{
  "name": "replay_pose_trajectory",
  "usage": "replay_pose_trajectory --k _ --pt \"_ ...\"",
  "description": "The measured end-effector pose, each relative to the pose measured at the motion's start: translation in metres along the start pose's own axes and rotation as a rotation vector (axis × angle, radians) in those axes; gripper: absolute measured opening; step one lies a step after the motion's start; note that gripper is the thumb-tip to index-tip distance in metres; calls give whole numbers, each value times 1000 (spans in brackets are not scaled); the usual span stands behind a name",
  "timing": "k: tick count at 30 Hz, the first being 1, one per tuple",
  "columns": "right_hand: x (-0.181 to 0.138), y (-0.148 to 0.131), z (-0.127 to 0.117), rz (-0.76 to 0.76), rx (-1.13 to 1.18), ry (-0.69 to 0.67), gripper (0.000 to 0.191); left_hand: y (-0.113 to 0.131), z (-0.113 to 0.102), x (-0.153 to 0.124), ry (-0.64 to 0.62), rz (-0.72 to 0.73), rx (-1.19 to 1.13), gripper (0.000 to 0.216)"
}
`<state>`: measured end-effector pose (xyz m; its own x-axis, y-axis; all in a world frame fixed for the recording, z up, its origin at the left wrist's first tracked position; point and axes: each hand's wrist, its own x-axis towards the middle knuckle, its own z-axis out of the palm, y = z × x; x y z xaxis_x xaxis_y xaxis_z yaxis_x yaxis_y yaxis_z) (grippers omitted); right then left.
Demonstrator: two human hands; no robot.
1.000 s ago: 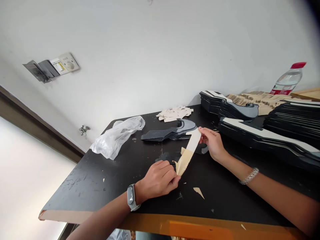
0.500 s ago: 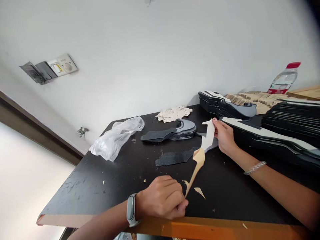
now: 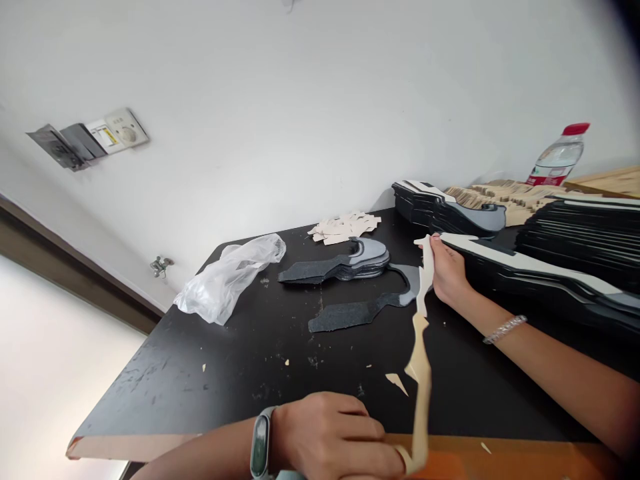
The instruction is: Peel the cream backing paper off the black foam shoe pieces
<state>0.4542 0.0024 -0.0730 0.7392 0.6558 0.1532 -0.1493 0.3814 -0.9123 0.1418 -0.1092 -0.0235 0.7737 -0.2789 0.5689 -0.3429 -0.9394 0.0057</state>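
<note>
A long, ragged paper strip (image 3: pixel 423 347), white at the top and tan lower down, hangs between my hands. My right hand (image 3: pixel 447 270) pinches its upper end beside a black stack with a white stripe (image 3: pixel 530 273). My left hand (image 3: pixel 333 433) grips the lower end at the table's near edge, and its fingers partly hide that end. A flat dark grey foam sole piece (image 3: pixel 350 315) with a lighter grey heel lies just left of the strip. A small tan paper scrap (image 3: pixel 395 382) lies near the strip's lower half.
The black table (image 3: pixel 150 393) holds a stack of sole pieces (image 3: pixel 333 270), a paper scrap pile (image 3: pixel 345 228), a plastic bag (image 3: pixel 225 280) and a black stack (image 3: pixel 445 213). Tan pieces (image 3: pixel 500 197) and a plastic bottle (image 3: pixel 557 157) stand behind.
My left hand has moved toward the near table edge, and the strip now stretches much longer between my hands. My right hand has barely moved. The view has shifted slightly.
</note>
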Motion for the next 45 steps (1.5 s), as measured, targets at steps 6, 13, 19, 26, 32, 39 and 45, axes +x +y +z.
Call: replay_pose_trajectory --k 6,13,19,26,32,39,45 --pt "-4 -2 1 66 -18 17 41 3 7 -11 -40 -39 32 24" --pt "-14 -14 2 146 -37 -154 57 -32 -2 -16 39 -540 111 20" --pt "-28 -19 8 164 -82 -324 67 -60 1 -39 -98 -1025 196 45" --pt "-37 -25 13 194 -127 -371 69 -61 4 -37 -62 -910 5 42" --pt "-57 -45 29 123 -117 -425 68 -60 2 -40 -23 -807 -117 39" --pt "-92 -65 43 109 -143 -519 68 -56 0 -40 -11 -724 -273 45" --pt "-117 -52 38 -157 -427 -534 54 -52 -6 -36 155 -772 -372 32"
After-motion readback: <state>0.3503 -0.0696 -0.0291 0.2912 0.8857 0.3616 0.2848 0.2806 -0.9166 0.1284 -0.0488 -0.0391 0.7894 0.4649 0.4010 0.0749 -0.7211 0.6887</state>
